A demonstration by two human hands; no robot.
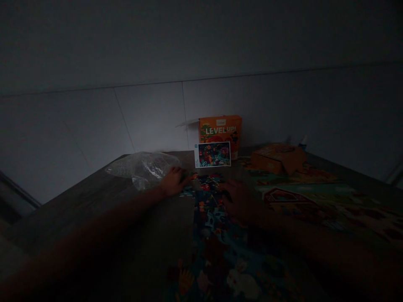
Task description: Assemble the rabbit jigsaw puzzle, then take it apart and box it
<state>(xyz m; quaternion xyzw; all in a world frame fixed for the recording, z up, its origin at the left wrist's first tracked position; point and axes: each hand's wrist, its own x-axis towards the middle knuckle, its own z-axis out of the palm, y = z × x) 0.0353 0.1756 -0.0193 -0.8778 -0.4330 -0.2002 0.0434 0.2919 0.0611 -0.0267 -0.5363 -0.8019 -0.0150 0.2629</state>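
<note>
A dark, colorful jigsaw puzzle lies on the table and runs from near me toward the back. My left hand is at its far left edge, with a finger stretched out to the puzzle's top part and nothing visible in its grasp. On the other side, my right hand rests over the puzzle's right edge, fingers apart and reaching toward the upper rows. Dim light and blur hide the exact fingertip contact. Just beyond the puzzle stands a picture card with a similar dark, colorful scene.
Behind the card, an orange "LEVEL UP!" box stands against the wall. A clear plastic bag lies at the back left. To the right are another orange box and a farm-scene puzzle on the grey table.
</note>
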